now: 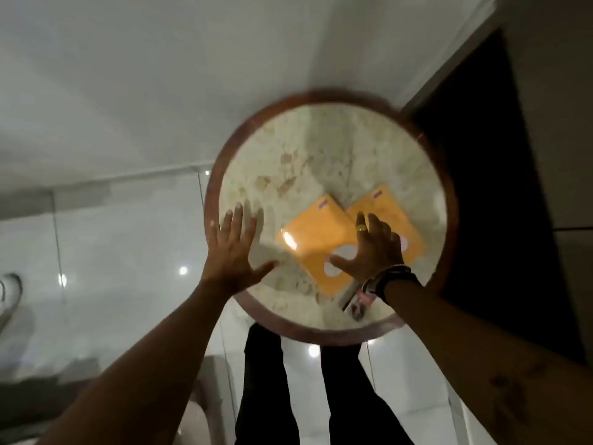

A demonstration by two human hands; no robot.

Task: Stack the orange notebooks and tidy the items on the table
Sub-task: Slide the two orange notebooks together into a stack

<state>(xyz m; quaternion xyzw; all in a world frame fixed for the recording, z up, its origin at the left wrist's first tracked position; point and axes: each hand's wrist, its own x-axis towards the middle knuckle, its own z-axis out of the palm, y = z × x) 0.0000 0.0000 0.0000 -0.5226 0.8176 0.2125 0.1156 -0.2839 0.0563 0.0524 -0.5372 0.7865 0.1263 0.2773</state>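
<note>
both hands splay flat, left hand (232, 248) on table (324, 149), right hand (373, 248) on diagonal notebooks (316, 242).

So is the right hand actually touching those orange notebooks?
Touching. The head view shows the right hand spread flat across both orange notebooks, thumb on the nearer one and fingers over the farther one, with no gap visible.

Both forearms bare, no sleeves. Right hand (373, 252): gold ring (361, 228) on finger; dark watch strap (398, 284) plus thin beaded bracelet at wrist. Left hand (232, 252): nothing worn. Legs in black trousers (263, 380).
</note>
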